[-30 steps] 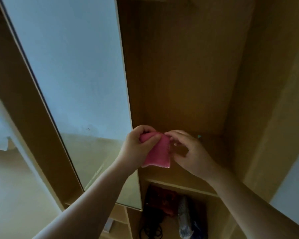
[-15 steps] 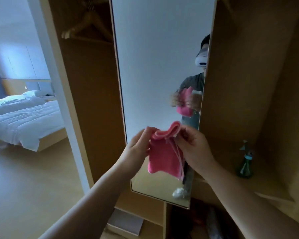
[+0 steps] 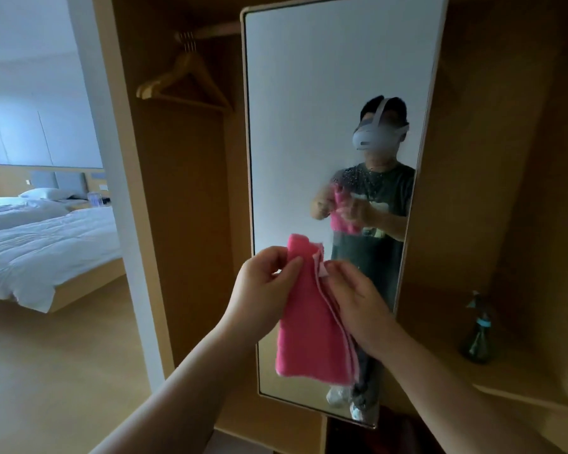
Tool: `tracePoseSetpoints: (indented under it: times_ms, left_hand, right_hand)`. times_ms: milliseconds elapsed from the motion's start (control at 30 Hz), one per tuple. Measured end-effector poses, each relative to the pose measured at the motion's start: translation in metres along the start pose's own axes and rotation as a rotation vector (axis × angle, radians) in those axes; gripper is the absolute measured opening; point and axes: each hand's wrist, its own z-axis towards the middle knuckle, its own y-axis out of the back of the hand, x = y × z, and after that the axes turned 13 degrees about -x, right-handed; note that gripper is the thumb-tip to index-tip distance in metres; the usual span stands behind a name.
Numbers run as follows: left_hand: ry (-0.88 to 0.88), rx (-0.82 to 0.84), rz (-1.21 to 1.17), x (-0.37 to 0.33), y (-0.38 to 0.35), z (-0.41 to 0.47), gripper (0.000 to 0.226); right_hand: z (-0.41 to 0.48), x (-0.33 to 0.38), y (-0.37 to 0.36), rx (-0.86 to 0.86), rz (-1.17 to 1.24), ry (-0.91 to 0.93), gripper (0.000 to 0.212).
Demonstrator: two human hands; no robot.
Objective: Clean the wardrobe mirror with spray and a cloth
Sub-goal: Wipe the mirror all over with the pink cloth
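Centre frame: left hand (image 3: 265,291) and right hand (image 3: 358,301) each pinch the folded pink terry cloth (image 3: 312,326) before the tall wood-framed mirror (image 3: 325,109).

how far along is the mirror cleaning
Spraying looks done: droplets speckle the mirror, and the spray bottle stands on the shelf. In hand: the left hand and right hand hold the pink cloth. Wiping is left.

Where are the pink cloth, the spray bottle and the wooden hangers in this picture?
pink cloth (image 3: 312,335): head view, on the middle of the folded cloth.
spray bottle (image 3: 478,342): head view, on its green glass body, standing on the shelf.
wooden hangers (image 3: 184,77): head view, on the sloping shoulder below the hooks.
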Motion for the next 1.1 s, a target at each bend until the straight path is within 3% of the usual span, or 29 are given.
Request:
tracePoseSetpoints:
  times_ms: [133,267,367,500,700,800,933,1100]
  left_hand:
    - [-0.076,0.059,0.062,-0.005,-0.009,0.025,0.011]
    - [-0.167,0.057,0.085,-0.006,-0.017,0.054,0.013]
    - [-0.202,0.009,0.069,-0.007,-0.02,0.079,0.014]
    - [-0.278,0.021,0.031,-0.019,-0.032,0.111,0.019]
    - [-0.283,0.102,-0.078,-0.044,-0.055,0.16,0.012]
    - [-0.277,0.149,-0.129,-0.044,-0.065,0.187,0.01]
    - [-0.291,0.24,-0.174,-0.045,-0.076,0.222,0.005]
    - [-0.388,0.273,-0.234,-0.059,-0.089,0.255,0.031]
  right_hand:
    - [0.014,-0.002,-0.001,0.092,0.076,0.036,0.051]
    - [0.038,0.001,0.007,-0.079,0.106,0.114,0.033]
    - [0.058,0.007,0.021,-0.201,0.12,0.145,0.034]
    - [0.079,0.031,0.036,-0.253,0.127,0.238,0.02]
    - [0.123,0.053,0.043,-0.58,-0.042,0.416,0.003]
    - [0.141,0.057,0.041,-0.773,-0.119,0.505,0.016]
    - [0.162,0.066,0.032,-0.953,-0.261,0.628,0.016]
    - [0.182,0.079,0.037,-1.014,-0.473,0.756,0.013]
